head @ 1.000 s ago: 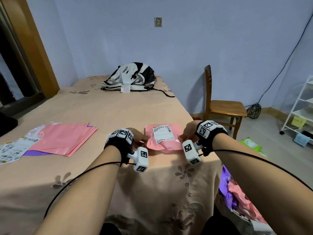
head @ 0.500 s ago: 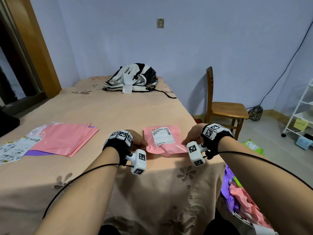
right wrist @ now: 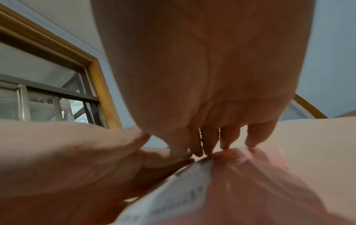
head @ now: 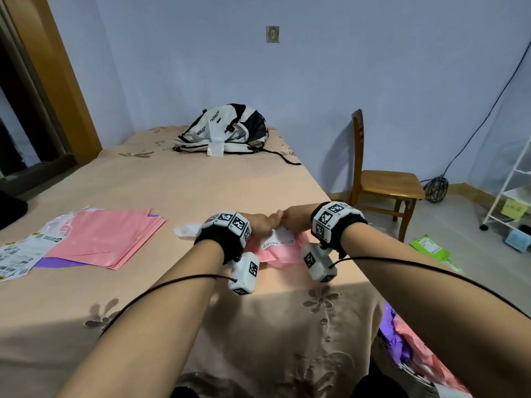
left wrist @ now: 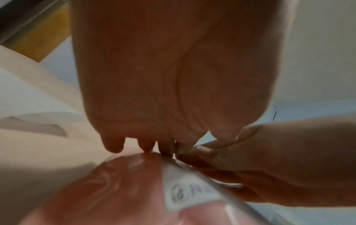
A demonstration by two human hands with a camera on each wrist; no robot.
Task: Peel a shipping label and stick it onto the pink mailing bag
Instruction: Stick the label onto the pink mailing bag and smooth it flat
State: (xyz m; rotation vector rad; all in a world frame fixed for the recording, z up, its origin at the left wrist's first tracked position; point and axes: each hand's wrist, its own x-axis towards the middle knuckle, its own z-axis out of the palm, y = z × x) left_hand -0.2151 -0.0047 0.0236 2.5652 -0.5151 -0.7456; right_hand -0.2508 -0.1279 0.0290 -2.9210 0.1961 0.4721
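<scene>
A pink mailing bag (head: 277, 258) lies on the peach bedspread (head: 172, 297) near its right edge. A white shipping label (head: 278, 240) is on top of it. My left hand (head: 260, 224) and right hand (head: 296, 218) meet side by side over the bag's far end and hide it. In the left wrist view, my left hand (left wrist: 154, 146) has straight fingers whose tips press on the bag (left wrist: 115, 190) beside the label (left wrist: 192, 191). In the right wrist view, my right hand (right wrist: 208, 146) presses likewise on the bag (right wrist: 269, 190) and the label (right wrist: 173, 197).
A white paper scrap (head: 186, 229) lies left of my left hand. A stack of pink bags (head: 106, 237) and label sheets (head: 20, 254) sit at the left. A backpack (head: 224, 130) is at the bed's far end. A wooden chair (head: 385, 185), a white rack (head: 517, 182) and floor bags (head: 416, 349) stand right.
Both hands have moved from the bag's left and right sides to its far end, where they now touch each other over the label. The bag looks more bunched.
</scene>
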